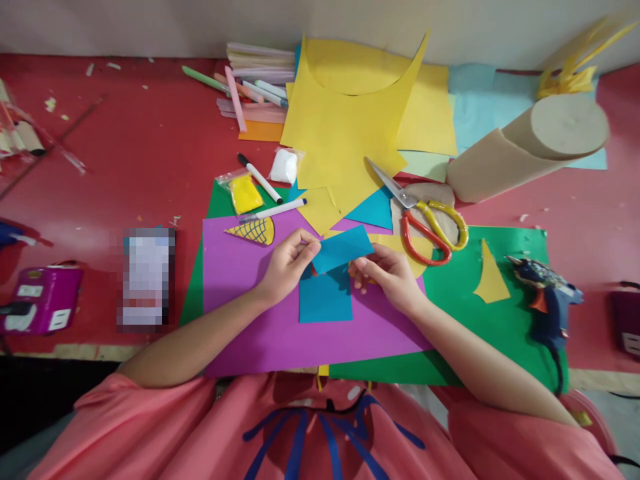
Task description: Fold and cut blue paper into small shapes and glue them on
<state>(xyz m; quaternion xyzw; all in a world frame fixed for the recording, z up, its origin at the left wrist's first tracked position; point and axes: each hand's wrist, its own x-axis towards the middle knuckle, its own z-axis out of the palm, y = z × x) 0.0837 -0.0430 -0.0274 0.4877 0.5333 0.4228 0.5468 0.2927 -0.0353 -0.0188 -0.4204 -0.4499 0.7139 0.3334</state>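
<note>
Fingers (pixel 306 248) of the left hand (pixel 287 263) pinch the left edge of a small blue paper rectangle (pixel 343 249), while the right hand (pixel 387 273) grips its right side from below, holding it just above a second blue paper piece (pixel 325 299) lying on a purple sheet (pixel 260 333). That sheet overlaps a green sheet (pixel 465 333) on the red desk (pixel 125 167), with red-and-yellow scissors (pixel 425 217) just beyond the right hand, a yellow cone cut-out (pixel 253 231) near the left hand, and a blue glue gun (pixel 547 300) well to the right.
</note>
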